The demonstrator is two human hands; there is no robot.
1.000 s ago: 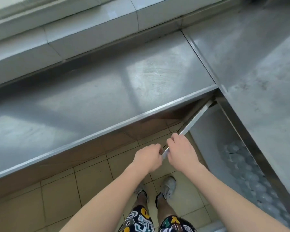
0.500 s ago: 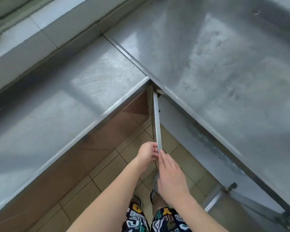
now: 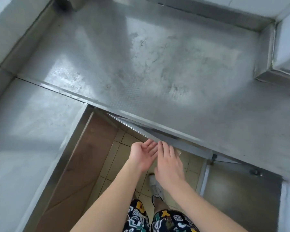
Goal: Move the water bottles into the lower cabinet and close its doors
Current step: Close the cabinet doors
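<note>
The left steel cabinet door (image 3: 174, 144) lies almost flush under the front edge of the steel counter (image 3: 157, 64). My left hand (image 3: 143, 154) is palm up with straight fingers, its fingertips at the door's edge. Beside it my right hand (image 3: 168, 162) has flat, straight fingers that touch the door's face. The right cabinet door (image 3: 241, 190) stands open toward me at the lower right. No water bottles show; the cabinet's inside is hidden.
A second steel counter (image 3: 23, 139) runs along the left, with brown panelling (image 3: 84, 164) below it. Beige floor tiles (image 3: 114, 158) and my feet lie between the counters. A white tiled ledge (image 3: 288, 39) sits at the top right.
The left door swung from standing out toward me to nearly flush under the counter. Both hands released their grip on its edge and now lie flat. The view turned right.
</note>
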